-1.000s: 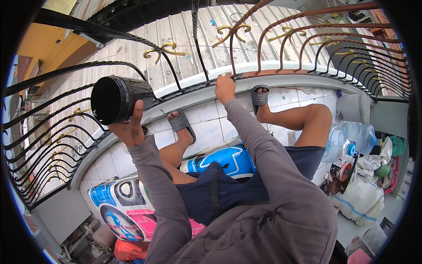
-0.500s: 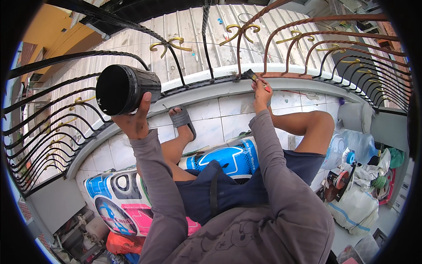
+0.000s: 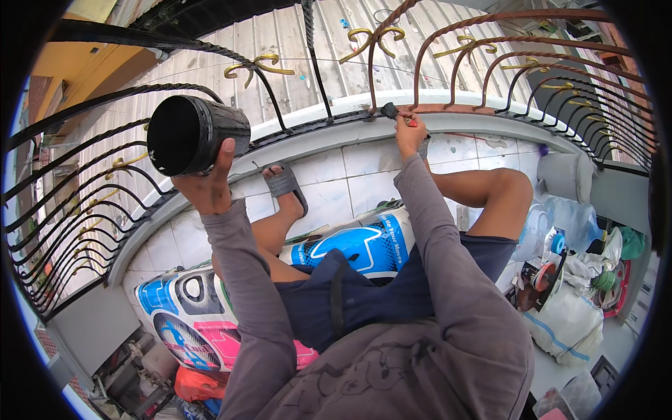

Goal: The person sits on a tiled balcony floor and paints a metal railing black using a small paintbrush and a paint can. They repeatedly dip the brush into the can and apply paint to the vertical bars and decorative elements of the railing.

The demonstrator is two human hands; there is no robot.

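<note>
My left hand (image 3: 210,183) grips a black paint can (image 3: 227,127) from below, its dark mouth tilted toward me. In my right hand (image 3: 409,134) is a paintbrush (image 3: 390,110), its black bristles at the bottom rail of a curved metal railing. The rail is black (image 3: 308,131) to the left of the brush and reddish brown (image 3: 444,108) to its right. Just above the bristles stands a brown twisted bar (image 3: 371,70). Gold scroll ornaments (image 3: 266,68) sit on several bars. Dark smudges mark my left hand.
A grey-white ledge (image 3: 329,140) runs beneath the railing, with white floor tiles (image 3: 364,185) below. Under my legs lies a printed blue, pink and white roll (image 3: 210,343). At right are a grey bucket-like container (image 3: 563,175), clear plastic bottles (image 3: 570,220) and a white sack (image 3: 563,329). Corrugated roofing (image 3: 420,63) spreads beyond the railing.
The brush and my right hand have shifted slightly left along the bottom rail. The can stays in my left hand, and the whole view has moved a little.
</note>
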